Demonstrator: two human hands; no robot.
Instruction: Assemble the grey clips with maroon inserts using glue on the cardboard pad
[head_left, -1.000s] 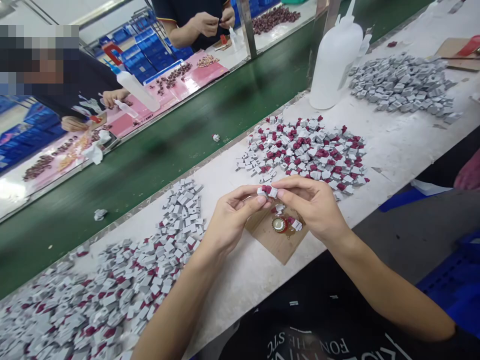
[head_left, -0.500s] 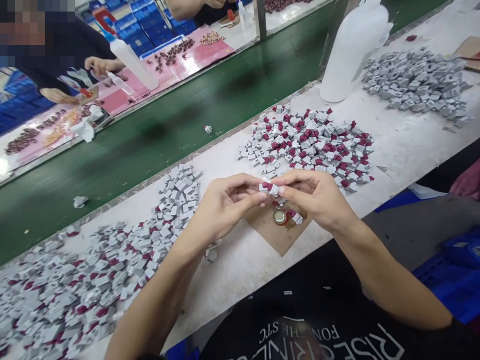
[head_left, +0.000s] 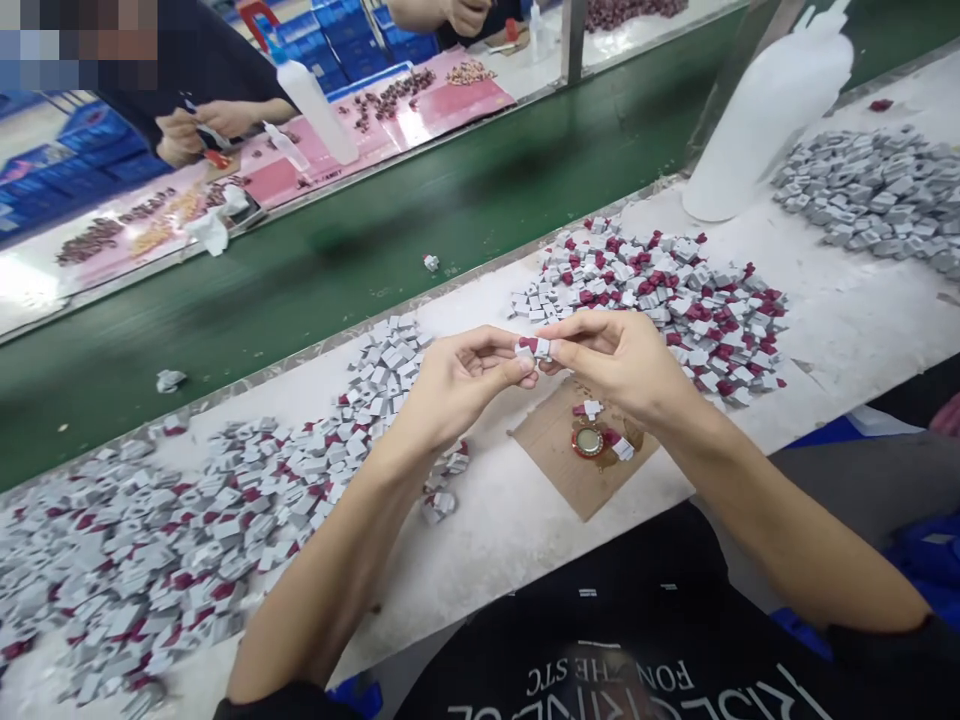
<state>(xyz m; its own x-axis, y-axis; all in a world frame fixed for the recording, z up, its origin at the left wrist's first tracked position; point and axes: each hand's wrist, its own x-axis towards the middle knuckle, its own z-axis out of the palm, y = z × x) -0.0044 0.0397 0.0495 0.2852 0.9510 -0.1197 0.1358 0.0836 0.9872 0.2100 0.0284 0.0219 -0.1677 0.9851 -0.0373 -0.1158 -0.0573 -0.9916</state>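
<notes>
Between my two hands is a small grey and dark red piece [head_left: 533, 348]. My left hand [head_left: 469, 385] pinches its left end with thumb and fingers, and my right hand [head_left: 619, 360] pinches its right end. Below them a brown board [head_left: 559, 455] lies on the white table, with a round bottle cap [head_left: 586, 441] and two grey and red pieces [head_left: 619, 447] on it. A wet brown patch surrounds the cap. Behind my right hand spreads a heap of grey and red pieces [head_left: 660, 285]. Another long heap [head_left: 187, 540] stretches to the left of my left forearm.
A large white bottle [head_left: 765, 115] stands at the back right, beside a pile of plain grey pieces [head_left: 877, 190]. A green conveyor belt [head_left: 337, 270] runs behind the table. Across it, a person's hands [head_left: 202, 125] work at a pink-covered table [head_left: 420, 120].
The whole view has shifted, so the table and heaps appear farther right. Both hands still hold the piece, now farther from the board, whose cap and pieces show more fully.
</notes>
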